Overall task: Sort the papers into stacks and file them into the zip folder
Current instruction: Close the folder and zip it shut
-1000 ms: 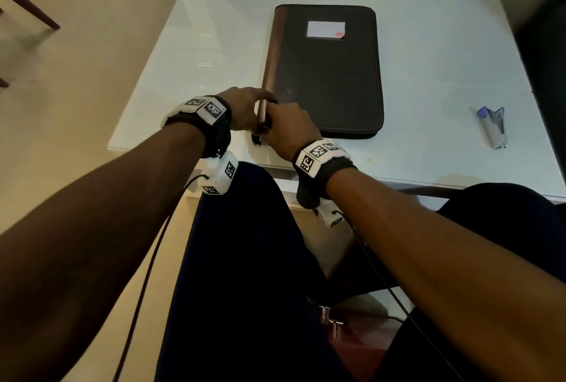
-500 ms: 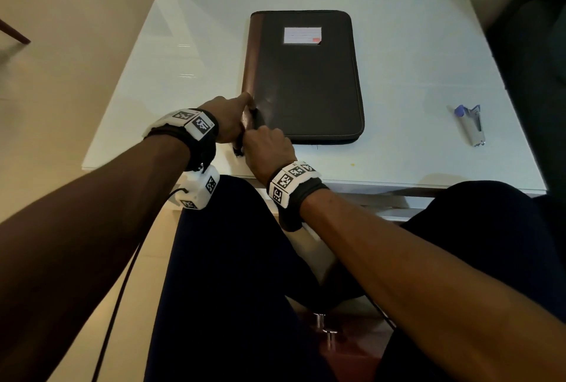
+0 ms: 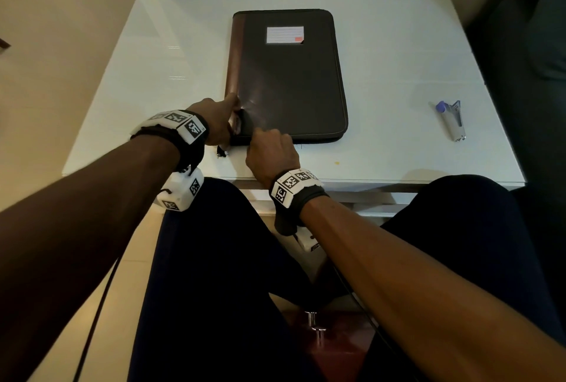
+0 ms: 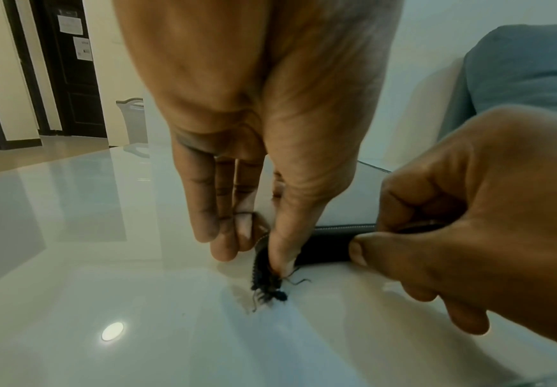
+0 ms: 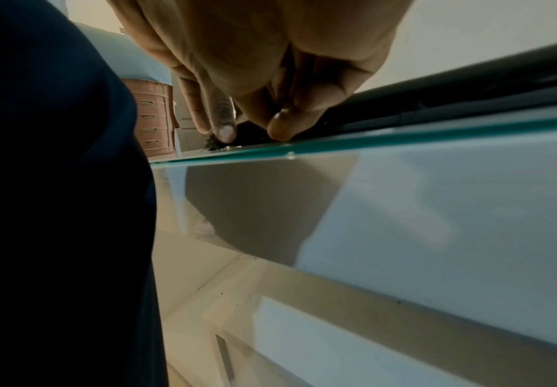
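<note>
L hand point(image 3: 219, 124) pinches frayed zip end point(image 4: 265, 285) at zip folder point(image 3: 294, 75) lower-left corner; R hand point(image 3: 271, 154) pinches folder's near edge, frame centre.

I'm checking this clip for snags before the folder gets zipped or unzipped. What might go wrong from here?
1. The frayed zipper tail under the left hand has loose threads; they may catch in the zipper.
2. The zip folder is held only at its near left corner; a hard pull by the right hand may drag it toward the table edge, which lies close.
3. The right hand's fingers hide the zipper pull, so its grip cannot be judged; it may slip.
</note>
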Demonstrator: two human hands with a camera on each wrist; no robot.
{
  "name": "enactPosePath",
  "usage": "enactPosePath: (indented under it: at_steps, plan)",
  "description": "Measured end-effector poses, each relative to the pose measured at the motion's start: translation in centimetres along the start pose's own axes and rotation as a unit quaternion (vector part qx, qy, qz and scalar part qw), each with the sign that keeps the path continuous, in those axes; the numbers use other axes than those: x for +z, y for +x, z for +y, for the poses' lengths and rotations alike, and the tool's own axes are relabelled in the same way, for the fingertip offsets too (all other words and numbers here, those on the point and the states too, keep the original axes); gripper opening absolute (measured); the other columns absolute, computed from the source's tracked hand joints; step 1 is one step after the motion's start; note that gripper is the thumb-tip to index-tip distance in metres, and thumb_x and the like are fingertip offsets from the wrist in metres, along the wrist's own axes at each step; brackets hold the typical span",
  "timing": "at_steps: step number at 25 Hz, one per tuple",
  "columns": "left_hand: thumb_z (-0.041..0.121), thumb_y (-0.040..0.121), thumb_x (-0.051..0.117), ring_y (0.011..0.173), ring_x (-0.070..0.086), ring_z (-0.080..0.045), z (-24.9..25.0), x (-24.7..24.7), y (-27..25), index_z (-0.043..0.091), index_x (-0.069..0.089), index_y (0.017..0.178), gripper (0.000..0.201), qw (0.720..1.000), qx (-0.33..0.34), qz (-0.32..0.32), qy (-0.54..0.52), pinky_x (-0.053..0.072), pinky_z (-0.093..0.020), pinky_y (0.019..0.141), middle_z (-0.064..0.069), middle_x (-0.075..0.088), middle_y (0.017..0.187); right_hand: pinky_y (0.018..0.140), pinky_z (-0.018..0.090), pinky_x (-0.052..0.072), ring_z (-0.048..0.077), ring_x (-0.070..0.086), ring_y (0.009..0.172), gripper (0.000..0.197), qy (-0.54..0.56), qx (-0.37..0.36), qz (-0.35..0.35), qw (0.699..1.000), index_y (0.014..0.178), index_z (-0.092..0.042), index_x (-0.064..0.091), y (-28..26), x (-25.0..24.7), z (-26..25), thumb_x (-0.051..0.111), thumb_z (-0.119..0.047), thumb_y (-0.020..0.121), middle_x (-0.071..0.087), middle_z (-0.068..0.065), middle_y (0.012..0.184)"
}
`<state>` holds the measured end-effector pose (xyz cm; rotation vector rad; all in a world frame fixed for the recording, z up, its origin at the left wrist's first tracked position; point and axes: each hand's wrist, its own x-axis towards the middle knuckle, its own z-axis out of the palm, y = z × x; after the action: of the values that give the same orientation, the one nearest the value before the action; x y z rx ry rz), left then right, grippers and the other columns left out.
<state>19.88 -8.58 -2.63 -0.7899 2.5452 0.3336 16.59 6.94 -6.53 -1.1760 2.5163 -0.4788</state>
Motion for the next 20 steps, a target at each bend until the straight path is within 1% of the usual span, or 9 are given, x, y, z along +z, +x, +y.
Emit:
enactPosePath:
  at_steps: [3,6,12,14,16,20]
  plan:
    - [0.014,0.077,0.089,0.11,0.061,-0.042,0.2,0.0,-0.1,0.022,0.027,0.154,0.099,1.0,-0.004,0.002,-0.003,0.048,-0.042,0.08,-0.024,0.06,0.122,0.079,0.038,0.044,0.04,0.063,0.103,0.022,0.002,0.027,0.017,0.999,0.11,-0.007,0.063,-0.2,0.2,1.3,0.05,-0.02,0.098,0.067,0.018,0.112]
    - [0.014,0.077,0.089,0.102,0.061,-0.038,0.3,0.1,-0.1,0.021,0.027,0.153,0.098,1.0,-0.005,0.004,0.001,0.047,-0.041,0.077,-0.021,0.06,0.112,0.085,0.041,0.049,0.039,0.063,0.103,0.023,0.014,0.055,0.028,0.998,0.112,-0.007,0.062,-0.7,-0.1,2.7,0.05,-0.023,0.1,0.068,0.017,0.113]
    - [0.013,0.076,0.089,0.098,0.063,-0.038,1.0,0.0,-0.1,0.022,0.026,0.153,0.1,1.0,-0.013,0.002,0.028,0.05,-0.042,0.075,-0.021,0.061,0.112,0.084,0.041,0.051,0.035,0.065,0.099,0.024,0.01,0.077,0.07,0.994,0.112,-0.009,0.061,-1.9,-1.0,6.3,0.05,-0.027,0.102,0.069,0.015,0.111]
    - [0.012,0.076,0.089,0.093,0.061,-0.036,1.2,-0.1,-0.3,0.021,0.026,0.152,0.099,0.999,-0.016,0.0,0.038,0.048,-0.042,0.073,-0.019,0.058,0.106,0.083,0.04,0.053,0.036,0.066,0.098,0.023,0.014,0.077,0.081,0.994,0.111,-0.009,0.061,-2.2,-1.3,7.0,0.05,-0.027,0.102,0.069,0.015,0.11]
    - [0.012,0.077,0.088,0.091,0.06,-0.035,1.7,-0.2,-0.5,0.019,0.025,0.153,0.099,0.998,-0.016,0.002,0.057,0.048,-0.041,0.071,-0.016,0.054,0.101,0.081,0.04,0.054,0.035,0.066,0.097,0.023,0.019,0.077,0.089,0.993,0.109,-0.01,0.061,-2.4,-1.4,7.3,0.05,-0.028,0.102,0.069,0.014,0.108]
    - [0.016,0.076,0.089,0.09,0.06,-0.035,2.1,-0.2,-0.8,0.019,0.025,0.152,0.099,0.996,-0.016,0.006,0.085,0.049,-0.04,0.071,-0.017,0.056,0.103,0.079,0.038,0.053,0.033,0.067,0.096,0.026,0.06,0.109,0.105,0.987,0.107,-0.009,0.064,-2.1,-1.1,7.0,0.052,-0.032,0.101,0.07,0.013,0.106]
